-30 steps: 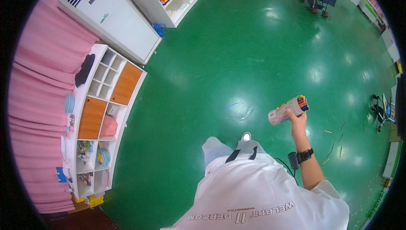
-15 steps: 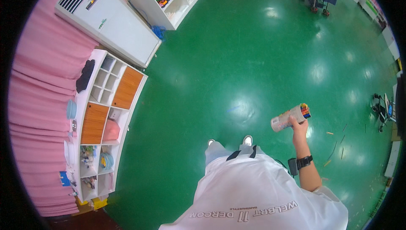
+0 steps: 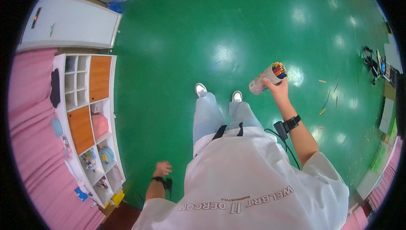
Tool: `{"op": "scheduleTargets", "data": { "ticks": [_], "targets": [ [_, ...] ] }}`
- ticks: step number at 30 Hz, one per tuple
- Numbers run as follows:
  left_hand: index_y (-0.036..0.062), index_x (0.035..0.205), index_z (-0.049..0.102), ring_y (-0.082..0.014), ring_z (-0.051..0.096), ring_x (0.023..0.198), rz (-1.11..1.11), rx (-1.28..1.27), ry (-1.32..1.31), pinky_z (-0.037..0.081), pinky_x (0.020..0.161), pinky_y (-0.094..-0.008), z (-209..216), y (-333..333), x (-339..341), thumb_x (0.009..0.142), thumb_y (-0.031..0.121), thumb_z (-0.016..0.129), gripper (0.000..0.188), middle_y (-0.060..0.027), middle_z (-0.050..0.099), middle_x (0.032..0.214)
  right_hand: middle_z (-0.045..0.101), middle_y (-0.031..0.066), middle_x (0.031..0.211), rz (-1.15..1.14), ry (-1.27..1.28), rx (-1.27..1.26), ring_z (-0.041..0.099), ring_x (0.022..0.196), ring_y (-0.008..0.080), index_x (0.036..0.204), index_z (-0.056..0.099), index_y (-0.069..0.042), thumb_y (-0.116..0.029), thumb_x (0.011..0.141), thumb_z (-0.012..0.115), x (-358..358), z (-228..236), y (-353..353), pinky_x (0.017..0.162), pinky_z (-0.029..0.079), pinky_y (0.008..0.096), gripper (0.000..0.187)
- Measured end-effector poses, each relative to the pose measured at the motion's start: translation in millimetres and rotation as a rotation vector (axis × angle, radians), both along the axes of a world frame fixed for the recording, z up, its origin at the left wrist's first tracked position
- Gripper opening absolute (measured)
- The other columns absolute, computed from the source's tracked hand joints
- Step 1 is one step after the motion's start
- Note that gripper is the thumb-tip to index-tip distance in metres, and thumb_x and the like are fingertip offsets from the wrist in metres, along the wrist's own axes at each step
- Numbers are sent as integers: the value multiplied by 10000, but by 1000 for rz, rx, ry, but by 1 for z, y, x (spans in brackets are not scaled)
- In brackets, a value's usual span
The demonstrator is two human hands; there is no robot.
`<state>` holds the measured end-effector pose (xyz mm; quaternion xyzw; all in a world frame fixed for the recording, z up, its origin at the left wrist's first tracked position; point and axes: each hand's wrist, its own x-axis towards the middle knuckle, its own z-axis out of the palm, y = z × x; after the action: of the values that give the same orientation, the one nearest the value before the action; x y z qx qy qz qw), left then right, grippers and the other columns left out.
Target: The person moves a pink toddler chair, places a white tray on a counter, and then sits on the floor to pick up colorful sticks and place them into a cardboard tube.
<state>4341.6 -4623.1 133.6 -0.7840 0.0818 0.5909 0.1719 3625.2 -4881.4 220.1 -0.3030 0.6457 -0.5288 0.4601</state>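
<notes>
My right hand [image 3: 275, 87] is wrapped round a pale, see-through cylindrical tub [image 3: 259, 84], held tilted above the floor to the right of my legs. Thin coloured sticks [image 3: 278, 70], among them yellow, red, orange and dark blue, poke out of its mouth; whether they are pencils I cannot make out. Low on the left, my left hand [image 3: 162, 168] hangs beside my body with loosely bent fingers and nothing seen in it. Both wrists wear black bands. Several loose sticks [image 3: 322, 111], yellowish and dark, lie scattered on the floor to the right of the tub.
Along the left stands a white shelf unit [image 3: 101, 145] with brown doors, before a pink curtain [image 3: 31, 103]. A white floor-standing air conditioner [image 3: 76, 23] is at the upper left. A stroller-like wheeled frame [image 3: 374, 65] stands at the far right. The floor [image 3: 182, 39] is glossy green.
My view has shifted, so the shelf and air conditioner sit differently and the far stroller has left the picture. My left hand has come into sight. The tub stays in my right hand.
</notes>
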Motion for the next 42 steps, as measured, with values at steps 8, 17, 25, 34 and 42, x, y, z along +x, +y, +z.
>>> {"op": "scheduleTargets", "data": {
  "ticks": [8, 17, 25, 34, 42],
  "targets": [
    [21, 1034, 586, -190, 565, 545, -259, -534, -194, 422, 424, -336, -76, -350, -103, 848, 243, 536, 294, -86, 631, 773, 633, 114, 1110, -81, 108, 216, 636, 1009, 201, 1191, 492, 8, -136, 743, 812, 12, -59, 16, 891, 522, 351, 569],
    [87, 1101, 597, -183, 621, 610, -283, -433, 45, 466, 488, -326, -192, -436, -308, 857, 306, 571, 329, -37, 687, 866, 621, 110, 1130, -177, 180, 266, 627, 1029, 188, 1202, 482, 2, -167, 719, 842, -1, -131, 32, 907, 515, 341, 625],
    [99, 946, 667, -242, 673, 766, -814, -510, 131, 528, 683, -409, -309, -420, -416, 804, 274, 633, 228, -81, 705, 882, 644, 100, 1099, -133, 296, 309, 633, 1006, 168, 1200, 481, 6, -199, 676, 851, -22, -181, 29, 905, 508, 320, 673],
    [115, 1012, 641, -310, 636, 1010, -1290, -617, 150, 520, 848, -441, -389, -391, -505, 786, 308, 705, 304, -117, 677, 1048, 671, 103, 1055, -115, 398, 326, 652, 979, 167, 1191, 493, -5, -205, 668, 858, -45, -230, 47, 880, 517, 322, 669],
    [39, 1034, 558, -350, 602, 1014, -1559, -875, 284, 522, 824, -453, -418, -368, -518, 877, 206, 645, 245, -158, 593, 1080, 673, 107, 1068, -68, 509, 307, 660, 979, 177, 1212, 492, -16, -197, 657, 862, -58, -250, 60, 882, 519, 321, 691]
  ]
}}
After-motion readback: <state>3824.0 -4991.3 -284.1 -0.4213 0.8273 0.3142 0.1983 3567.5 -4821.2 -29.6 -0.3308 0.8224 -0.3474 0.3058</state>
